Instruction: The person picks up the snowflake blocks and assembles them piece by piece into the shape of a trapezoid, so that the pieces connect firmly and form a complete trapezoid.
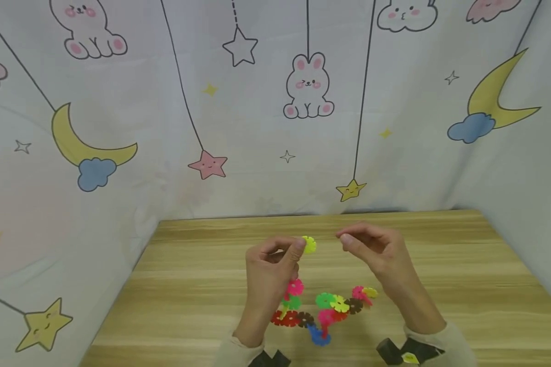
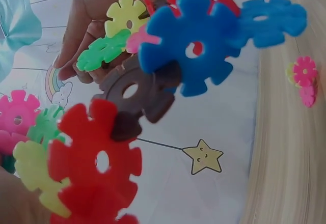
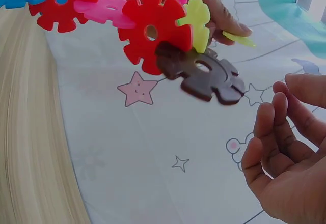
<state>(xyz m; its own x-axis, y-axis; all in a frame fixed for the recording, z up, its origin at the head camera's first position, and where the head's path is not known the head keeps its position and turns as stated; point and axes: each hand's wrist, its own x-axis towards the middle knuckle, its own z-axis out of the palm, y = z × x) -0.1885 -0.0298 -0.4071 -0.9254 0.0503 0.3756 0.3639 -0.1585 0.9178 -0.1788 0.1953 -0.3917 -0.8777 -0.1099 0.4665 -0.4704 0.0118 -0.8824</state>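
In the head view my left hand [image 1: 268, 272] pinches a yellow notched snowflake disc [image 1: 309, 245] between thumb and fingers. Below that hand runs a chain of interlocked plastic discs in pink, green, yellow, red, brown and blue. Close to the left wrist camera are a blue disc [image 2: 165, 38] and a red disc [image 2: 76, 158] of this chain. A brown disc [image 3: 196, 85] shows large in the right wrist view. To the right, apart from the yellow disc, my right hand [image 1: 383, 255] is raised with fingers loosely bent, and nothing shows between them. The left palm is partly hidden.
A few linked pink and yellow discs [image 2: 306, 72] lie on the wood-grain table [image 1: 188, 285], separate from the chain. A white cloth [image 1: 257, 188] printed with stars, moons and rabbits hangs behind the table and at its sides.
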